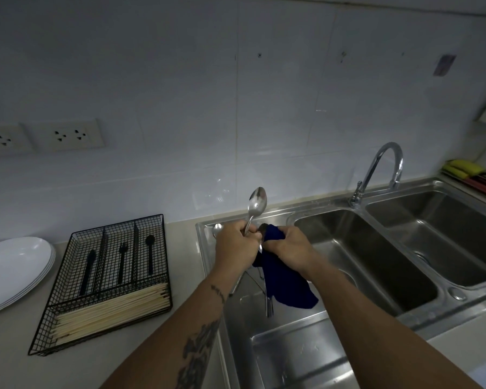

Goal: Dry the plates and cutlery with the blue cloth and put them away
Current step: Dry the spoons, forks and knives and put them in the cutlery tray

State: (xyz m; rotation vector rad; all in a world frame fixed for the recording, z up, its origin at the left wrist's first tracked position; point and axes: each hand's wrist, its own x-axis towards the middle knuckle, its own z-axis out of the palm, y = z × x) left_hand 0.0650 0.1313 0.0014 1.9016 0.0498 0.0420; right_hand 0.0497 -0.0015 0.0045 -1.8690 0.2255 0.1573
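Cutlery is gathered in the left hand (pixel 234 240), which is raised over the steel sink's (pixel 264 346) draining board with its fingers curled into a fist round several handles. One spoon (pixel 257 204) sticks up from the top of that fist, bowl uppermost and tilted a little to the right, in front of the tiled wall. Another spoon bowl (pixel 217 229) peeps out just left of the knuckles, and the tines of a fork (pixel 269 306) hang down below the fist.

The right hand (pixel 288 244) sits just beside the left, nearly touching it, fingers clenched round the bunched top of the blue cloth (pixel 285 284). The rest of the cloth hangs loose beneath both wrists, over the draining board. Both forearms reach forward from the bottom of the view, the left one tattooed.

On the surface to the left stands a black wire organiser (pixel 104 279) with dark utensils in its three upper compartments and pale chopsticks (pixel 111 311) in the long front one. A stack of white plates (pixel 14 272) lies at the far left. The tap (pixel 379 171) arches behind the two sink basins.
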